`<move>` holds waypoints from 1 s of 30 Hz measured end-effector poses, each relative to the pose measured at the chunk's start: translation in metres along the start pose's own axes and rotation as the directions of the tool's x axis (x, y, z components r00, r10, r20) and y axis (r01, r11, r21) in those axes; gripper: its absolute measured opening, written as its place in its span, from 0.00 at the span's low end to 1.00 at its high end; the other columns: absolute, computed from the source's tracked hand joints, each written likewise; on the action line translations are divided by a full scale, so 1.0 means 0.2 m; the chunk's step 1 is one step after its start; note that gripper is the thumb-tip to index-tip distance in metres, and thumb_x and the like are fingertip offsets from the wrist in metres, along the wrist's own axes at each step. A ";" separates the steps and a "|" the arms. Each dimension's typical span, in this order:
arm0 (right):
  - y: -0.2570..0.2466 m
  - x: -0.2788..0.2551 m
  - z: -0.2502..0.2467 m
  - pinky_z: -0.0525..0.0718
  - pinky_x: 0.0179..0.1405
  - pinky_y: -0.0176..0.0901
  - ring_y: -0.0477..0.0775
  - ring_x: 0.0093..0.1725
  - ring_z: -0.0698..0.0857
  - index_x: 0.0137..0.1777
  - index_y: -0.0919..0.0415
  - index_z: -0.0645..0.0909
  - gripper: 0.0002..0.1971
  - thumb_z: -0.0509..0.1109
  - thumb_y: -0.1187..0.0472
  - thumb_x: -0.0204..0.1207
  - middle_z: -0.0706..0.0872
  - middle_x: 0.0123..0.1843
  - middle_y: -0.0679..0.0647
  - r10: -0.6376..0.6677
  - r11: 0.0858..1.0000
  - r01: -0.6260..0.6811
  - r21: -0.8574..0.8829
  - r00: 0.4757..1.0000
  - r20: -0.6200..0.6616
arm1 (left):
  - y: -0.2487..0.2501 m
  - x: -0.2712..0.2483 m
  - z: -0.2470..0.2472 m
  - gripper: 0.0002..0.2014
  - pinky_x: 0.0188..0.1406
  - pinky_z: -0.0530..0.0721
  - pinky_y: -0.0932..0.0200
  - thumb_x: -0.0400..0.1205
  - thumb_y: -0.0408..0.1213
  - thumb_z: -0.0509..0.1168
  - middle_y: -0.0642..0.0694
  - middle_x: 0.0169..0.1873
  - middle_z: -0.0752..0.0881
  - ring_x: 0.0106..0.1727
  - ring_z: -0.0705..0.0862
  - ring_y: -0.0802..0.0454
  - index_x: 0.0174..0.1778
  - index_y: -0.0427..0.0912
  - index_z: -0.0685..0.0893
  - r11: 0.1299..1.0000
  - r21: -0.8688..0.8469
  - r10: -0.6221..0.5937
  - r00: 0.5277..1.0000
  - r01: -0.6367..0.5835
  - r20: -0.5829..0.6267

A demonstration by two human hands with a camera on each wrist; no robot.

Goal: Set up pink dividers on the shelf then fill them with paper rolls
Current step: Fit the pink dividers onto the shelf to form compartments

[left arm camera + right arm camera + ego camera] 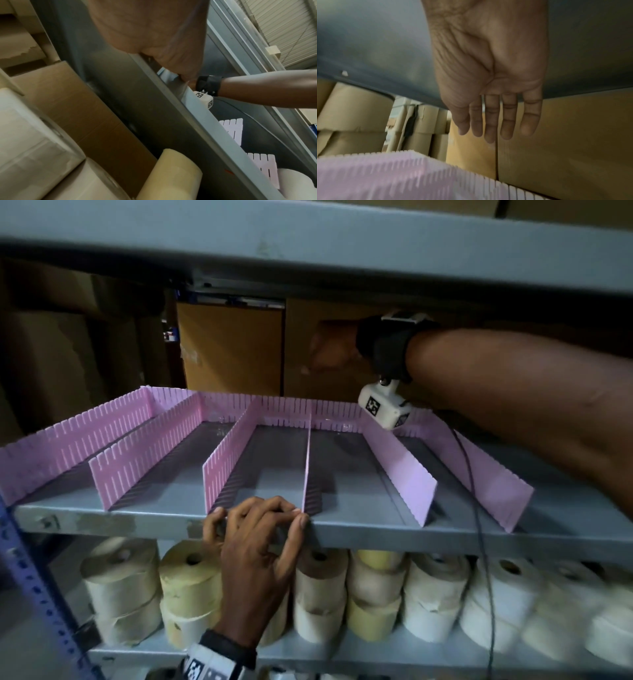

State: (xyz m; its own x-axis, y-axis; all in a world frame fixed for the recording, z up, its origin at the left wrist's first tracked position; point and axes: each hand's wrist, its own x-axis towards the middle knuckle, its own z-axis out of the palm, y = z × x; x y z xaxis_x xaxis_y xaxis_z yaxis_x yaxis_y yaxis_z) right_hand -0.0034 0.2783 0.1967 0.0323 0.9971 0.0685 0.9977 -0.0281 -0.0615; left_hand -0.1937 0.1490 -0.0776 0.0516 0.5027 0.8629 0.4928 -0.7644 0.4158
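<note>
Several slotted pink dividers (236, 453) stand in rows on the grey shelf (359, 529), joined to a pink strip (291, 409) along its back. No rolls lie between them. My left hand (260, 515) grips the shelf's front edge, fingers curled over the top beside the middle divider; in the left wrist view its palm (154, 33) presses against that edge (171, 121). My right hand (332, 347) reaches deep over the back strip, fingers straight and holding nothing, as the right wrist view shows (494, 121). Paper rolls (373, 594) fill the shelf below.
The upper shelf (308, 251) hangs low over my right arm. Cardboard boxes (233, 347) stand behind the shelf. A black cable (479, 508) drops from my right wrist across the right dividers. A blue upright (34, 587) stands at the left.
</note>
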 end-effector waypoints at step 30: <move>0.73 -0.05 0.10 0.82 0.67 0.52 0.54 0.62 0.83 0.62 0.54 0.85 0.15 0.69 0.48 0.82 0.86 0.64 0.51 -0.102 0.989 0.116 -0.091 0.984 0.147 | 0.58 -0.03 0.39 0.17 0.63 0.73 0.46 0.80 0.60 0.68 0.58 0.45 0.86 0.53 0.86 0.52 0.46 0.50 0.86 0.997 0.071 -0.010 0.998 0.005 0.062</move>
State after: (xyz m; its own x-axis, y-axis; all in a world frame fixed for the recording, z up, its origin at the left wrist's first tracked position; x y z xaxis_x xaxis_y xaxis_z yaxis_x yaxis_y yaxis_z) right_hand 0.1398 0.2658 0.1679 -0.0788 0.9942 -0.0732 0.9959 0.0818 0.0382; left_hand -0.0695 0.0874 -0.0568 0.1003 0.5341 0.8395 0.5536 -0.7310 0.3990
